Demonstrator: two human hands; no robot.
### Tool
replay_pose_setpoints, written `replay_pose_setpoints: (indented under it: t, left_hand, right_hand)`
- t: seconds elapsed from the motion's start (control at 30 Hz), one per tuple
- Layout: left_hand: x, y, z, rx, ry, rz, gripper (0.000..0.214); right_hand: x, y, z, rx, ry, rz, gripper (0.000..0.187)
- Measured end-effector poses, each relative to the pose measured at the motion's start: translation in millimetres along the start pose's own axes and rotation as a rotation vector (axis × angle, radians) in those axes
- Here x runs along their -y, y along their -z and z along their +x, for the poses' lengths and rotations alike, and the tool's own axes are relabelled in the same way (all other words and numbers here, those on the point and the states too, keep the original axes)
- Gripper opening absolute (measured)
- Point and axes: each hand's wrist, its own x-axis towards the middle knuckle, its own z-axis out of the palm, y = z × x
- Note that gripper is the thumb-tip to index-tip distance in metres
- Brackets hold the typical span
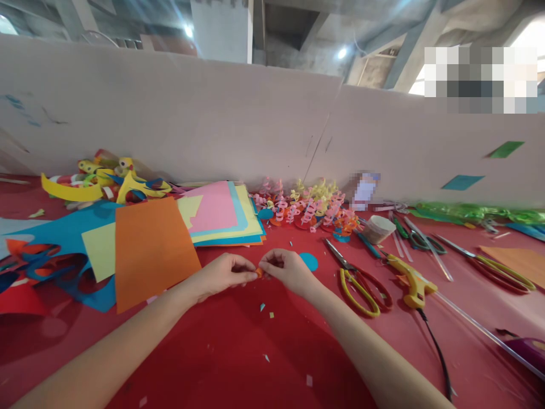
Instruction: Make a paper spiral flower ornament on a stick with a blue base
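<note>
Between my fingertips is a small orange paper piece (259, 272), apparently rolled or folded; its exact shape is mostly hidden. My left hand (225, 271) pinches it from the left, thumb and forefinger closed. From the other side my right hand (287, 270) grips it in the same way. Both hands hover above the red tabletop (238, 352). Just behind my right hand lies a blue paper disc (309, 262). A stack of coloured sheets (217, 213) lies beyond my left hand, with an orange sheet (155, 253) closer to the forearm.
Curly paper spirals (313, 207) stand along the back. To the right are scissors with red and yellow handles (361, 289), a yellow glue gun (411, 281) with a cord, and a second pair of scissors (502, 270). Blue paper offcuts (80, 284) lie left. A pale partition (170, 113) rises behind.
</note>
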Motion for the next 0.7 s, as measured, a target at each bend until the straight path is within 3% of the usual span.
replay_pose_setpoints:
  t: [0.5,0.7]
  left_hand:
    - [5.3,-1.5,1.6,-0.006,0.033,-0.074,0.025]
    - [4.1,-2.9,1.1,0.003,0.029,-0.083,0.032]
  right_hand:
    - [1.1,-1.7,-0.6,-0.059,0.002,-0.054,0.013]
    - [-4.0,-2.7,-0.2,-0.113,0.025,-0.126,0.013]
